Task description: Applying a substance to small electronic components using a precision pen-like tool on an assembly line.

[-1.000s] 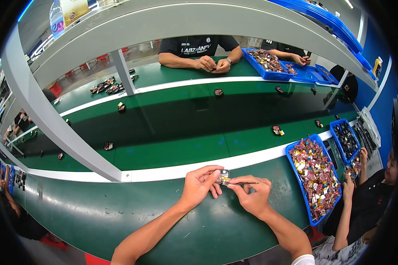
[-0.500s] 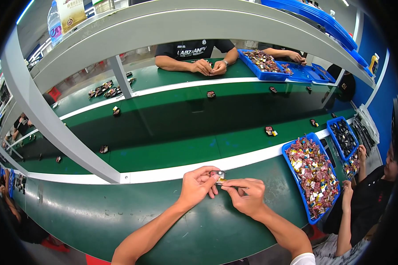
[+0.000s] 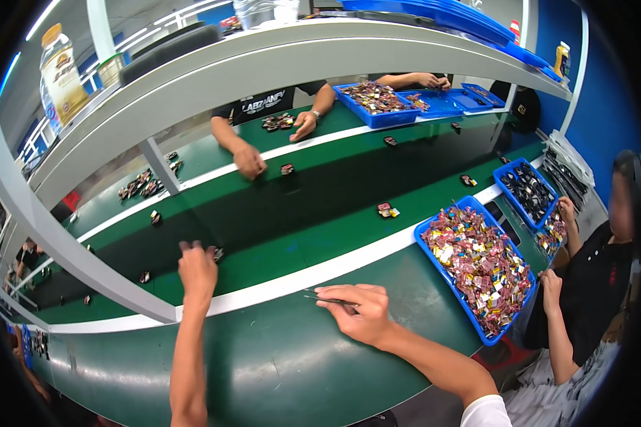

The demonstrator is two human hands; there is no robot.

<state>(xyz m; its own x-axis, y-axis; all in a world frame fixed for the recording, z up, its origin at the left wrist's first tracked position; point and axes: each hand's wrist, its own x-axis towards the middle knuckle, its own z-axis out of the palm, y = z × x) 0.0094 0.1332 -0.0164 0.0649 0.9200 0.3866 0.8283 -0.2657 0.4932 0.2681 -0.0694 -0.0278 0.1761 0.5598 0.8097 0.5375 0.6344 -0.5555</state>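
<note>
Little part (image 3: 218, 253) is by my left hand (image 3: 198, 274) (can't tell its grip); right hand (image 3: 362, 312) pinches tweezers (image 3: 340, 302); blue tray (image 3: 449, 287) has lots left.

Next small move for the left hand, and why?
Probably bring the left hand in over the bench: it hangs over the belt by a small dark part, contact blurred, while the right hand holds tweezers above the bench.

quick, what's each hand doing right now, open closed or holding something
Left hand: blurred over the green belt, beside a small dark part; open or closed cannot be told.
Right hand: closed, holding tweezers.
</note>
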